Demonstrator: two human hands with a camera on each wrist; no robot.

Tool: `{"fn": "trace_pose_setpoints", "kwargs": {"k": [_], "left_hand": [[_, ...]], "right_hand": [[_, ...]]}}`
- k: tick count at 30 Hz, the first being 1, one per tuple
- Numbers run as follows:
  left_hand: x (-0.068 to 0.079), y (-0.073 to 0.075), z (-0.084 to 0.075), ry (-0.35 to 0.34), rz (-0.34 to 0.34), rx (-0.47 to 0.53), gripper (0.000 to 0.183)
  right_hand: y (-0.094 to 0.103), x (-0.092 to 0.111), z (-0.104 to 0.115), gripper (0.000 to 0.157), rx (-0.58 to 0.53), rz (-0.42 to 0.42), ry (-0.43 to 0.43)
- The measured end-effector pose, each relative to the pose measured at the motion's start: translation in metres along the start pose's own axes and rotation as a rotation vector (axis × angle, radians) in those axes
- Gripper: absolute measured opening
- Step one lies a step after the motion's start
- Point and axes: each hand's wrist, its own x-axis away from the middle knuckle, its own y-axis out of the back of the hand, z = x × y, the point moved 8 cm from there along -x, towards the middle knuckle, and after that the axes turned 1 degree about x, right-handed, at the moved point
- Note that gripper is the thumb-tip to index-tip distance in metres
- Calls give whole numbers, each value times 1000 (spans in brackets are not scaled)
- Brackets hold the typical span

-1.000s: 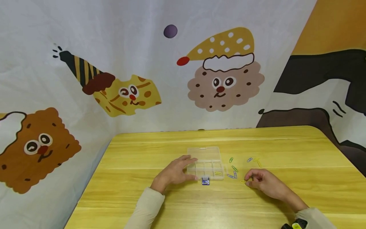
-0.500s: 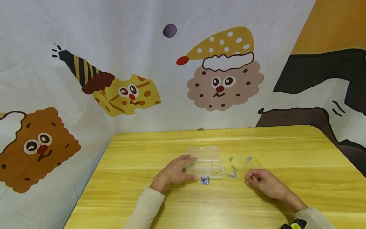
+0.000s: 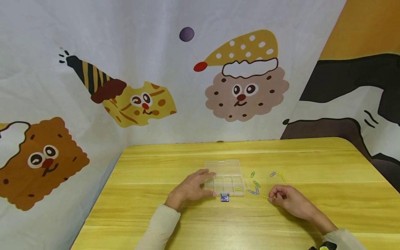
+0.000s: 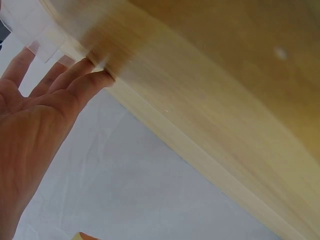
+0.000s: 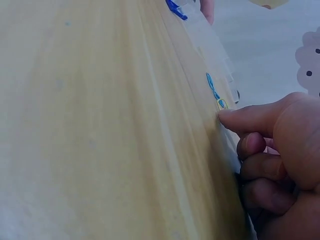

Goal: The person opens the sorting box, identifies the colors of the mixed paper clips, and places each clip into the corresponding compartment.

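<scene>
A clear plastic compartment box (image 3: 222, 169) lies with its lid folded back on the table. My left hand (image 3: 191, 186) rests at its left side, fingers spread, thumb along the front edge. In the left wrist view the fingers (image 4: 82, 84) look nearly straight, some tips at the box and others at the table. To the right of the box, my right hand (image 3: 289, 200) pinches a yellow paper clip (image 3: 265, 198) between thumb and index finger; its loop (image 5: 222, 104) pokes out past the fingertips. Another yellow paper clip (image 3: 238, 189) lies in a front right compartment.
Loose paper clips lie between box and right hand: green ones (image 3: 256, 184), blue ones (image 3: 251, 192), and yellow ones (image 3: 283, 177) further back. A small dark blue piece (image 3: 224, 198) sits at the box's front edge. A printed cloth (image 3: 150, 128) hangs behind the table (image 3: 237, 225).
The pinched yellow paper clip has tilted a little in the right hand's fingers and shows as a narrower shape. The left hand and the box have stayed in place.
</scene>
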Motion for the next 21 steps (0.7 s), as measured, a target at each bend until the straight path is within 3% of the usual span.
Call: {"fn": "trace_pose_setpoints", "kwargs": {"k": [12,21], "left_hand": [[1,0,-2,-7,5,4,72],[2,0,-1,-15,-1,4,72]], "right_hand": [[4,-2,5,13,-7,26,26],[23,-10,16,8,20,7,47]]}}
